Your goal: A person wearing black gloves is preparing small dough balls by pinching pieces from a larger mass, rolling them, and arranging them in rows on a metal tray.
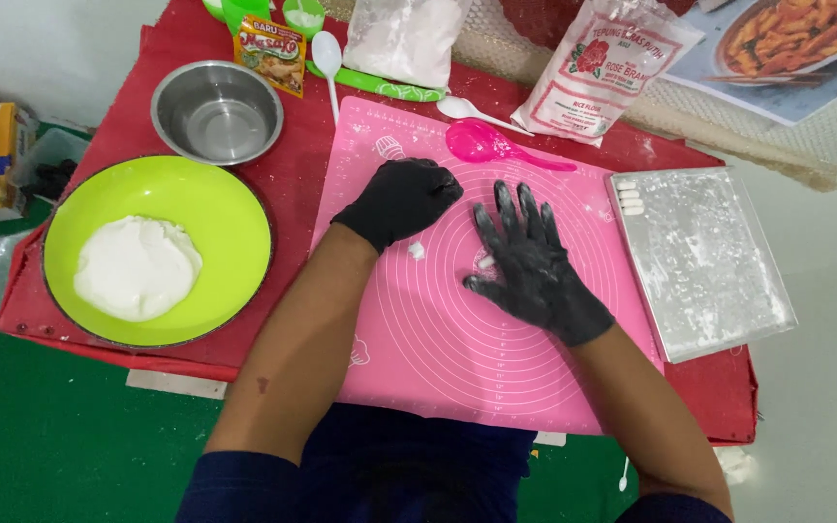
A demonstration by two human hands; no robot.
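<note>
Both my hands wear black gloves over a pink silicone mat [457, 349]. My left hand [404, 199] is curled into a fist near the mat's upper middle; a small white dough piece [417, 251] lies just below it. My right hand [530, 261] lies flat, fingers spread, palm down on the mat, with a small white dough piece [485, 261] peeking out by the thumb side. A green bowl [220, 208] at left holds a white dough mass [136, 266].
A metal tray [709, 271], floured, sits at right with a few small dough pieces [629, 197] in its top-left corner. A steel bowl [217, 111], pink spoon [486, 145], white spoons, flour bags [598, 68] and a seasoning packet [271, 53] lie at the back of the red table [288, 184].
</note>
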